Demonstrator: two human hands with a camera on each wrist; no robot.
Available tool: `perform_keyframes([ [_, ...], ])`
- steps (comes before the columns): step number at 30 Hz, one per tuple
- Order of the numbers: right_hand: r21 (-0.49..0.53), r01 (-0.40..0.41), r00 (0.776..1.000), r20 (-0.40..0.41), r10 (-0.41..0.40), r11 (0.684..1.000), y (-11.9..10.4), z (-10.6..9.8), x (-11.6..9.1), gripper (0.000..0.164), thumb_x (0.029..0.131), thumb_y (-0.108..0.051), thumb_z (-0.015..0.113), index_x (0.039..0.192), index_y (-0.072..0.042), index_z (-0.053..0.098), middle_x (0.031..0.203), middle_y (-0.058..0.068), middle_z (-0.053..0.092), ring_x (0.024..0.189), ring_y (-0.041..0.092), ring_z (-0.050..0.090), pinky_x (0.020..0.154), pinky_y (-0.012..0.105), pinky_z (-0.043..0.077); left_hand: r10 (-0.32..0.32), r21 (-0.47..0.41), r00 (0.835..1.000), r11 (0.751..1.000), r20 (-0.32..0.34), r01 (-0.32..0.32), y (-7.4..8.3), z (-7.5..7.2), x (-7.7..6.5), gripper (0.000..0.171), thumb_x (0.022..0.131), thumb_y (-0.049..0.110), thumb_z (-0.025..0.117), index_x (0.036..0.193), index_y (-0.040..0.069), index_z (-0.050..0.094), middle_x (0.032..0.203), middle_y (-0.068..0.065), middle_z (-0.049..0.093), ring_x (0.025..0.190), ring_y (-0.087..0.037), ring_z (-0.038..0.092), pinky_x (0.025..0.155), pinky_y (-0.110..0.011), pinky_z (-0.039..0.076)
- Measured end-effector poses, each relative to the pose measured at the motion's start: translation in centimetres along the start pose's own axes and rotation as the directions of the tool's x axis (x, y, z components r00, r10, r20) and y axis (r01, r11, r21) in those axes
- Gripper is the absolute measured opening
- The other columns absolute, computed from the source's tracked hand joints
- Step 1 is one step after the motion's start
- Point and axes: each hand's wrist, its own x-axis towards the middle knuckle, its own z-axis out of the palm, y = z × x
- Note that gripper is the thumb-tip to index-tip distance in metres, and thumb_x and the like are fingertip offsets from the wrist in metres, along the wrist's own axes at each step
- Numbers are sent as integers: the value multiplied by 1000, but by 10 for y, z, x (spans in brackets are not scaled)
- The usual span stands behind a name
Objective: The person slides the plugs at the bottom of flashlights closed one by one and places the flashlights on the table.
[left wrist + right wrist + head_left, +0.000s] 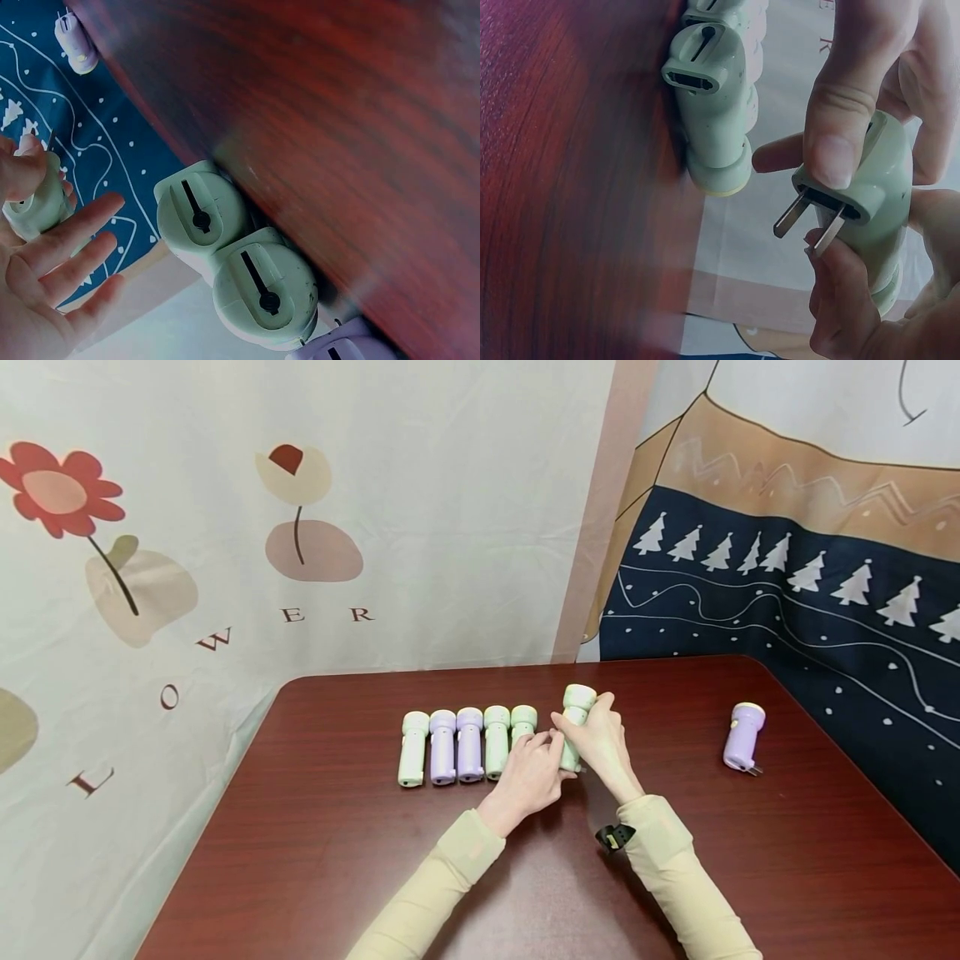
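A light green flashlight (pixel 578 703) with a fold-out plug is held by both hands to the right of a row of flashlights. My right hand (pixel 606 743) grips its body, fingertips near the prongs. My left hand (pixel 527 774) holds the tail end, its thumb (pixel 834 154) pressing on the tail close to the two metal prongs (pixel 829 232), which stick out. Other fingers (pixel 75 255) of the left hand are extended beside the flashlight. The nearest flashlight in the row is green (pixel 202 214), partly hidden by the left hand in the head view.
The row continues leftward with another green flashlight (pixel 496 739), two purple ones (pixel 469 743) and a green one (pixel 412 747) at its left end. A purple flashlight (pixel 744 735) with prongs out lies apart at the right. Patterned cloth hangs behind the brown table (pixel 315 860).
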Motion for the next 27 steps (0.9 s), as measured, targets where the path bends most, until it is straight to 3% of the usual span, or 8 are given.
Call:
perform_keyframes([
  [12,-7,-1,1000,4,1,1000,2,3,0,71,78,-45,71,117,4,37,89,24,60,76,40,64,62,41,51,18,10,1000,1000,20,-18,-1,0,-1,53,81,42,68,114,3,54,87,2,74,100,-12,63,84,-28,49],
  [27,-28,-35,999,20,36,999,2,4,1,72,78,-45,70,117,5,36,92,25,60,79,41,64,64,42,51,36,-49,995,998,90,-32,-4,-4,-2,48,79,26,69,117,3,50,92,-2,73,105,-16,61,89,-31,48],
])
